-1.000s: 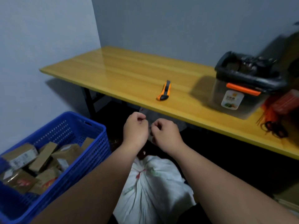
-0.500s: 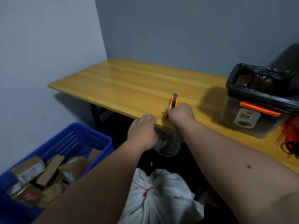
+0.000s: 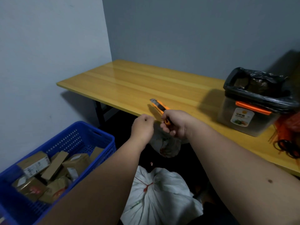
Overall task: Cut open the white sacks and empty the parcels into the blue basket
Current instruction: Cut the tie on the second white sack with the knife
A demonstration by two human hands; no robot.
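Observation:
My right hand [image 3: 174, 123] grips an orange utility knife [image 3: 159, 107] just above the front edge of the yellow table [image 3: 129, 85], its blade end pointing up and left. My left hand [image 3: 142, 128] is a closed fist right beside it, holding nothing that I can see. A white sack [image 3: 162, 198], tied with a red cord, lies on the floor below my arms. Another pale bag [image 3: 165, 144] hangs or sits in the shadow under the table edge, partly hidden by my hands. The blue basket [image 3: 78, 138] at lower left holds several brown parcels [image 3: 53, 174].
A grey storage bin with a black liner and an orange latch [image 3: 253, 109] stands on the table's right part. Orange and black straps [image 3: 289, 137] lie at the far right edge. Walls close in on the left and behind the table. The floor under the table is dark.
My right hand has taken the knife off the table and pulled it back toward me. My left hand left the table edge and curled into a fist beside it.

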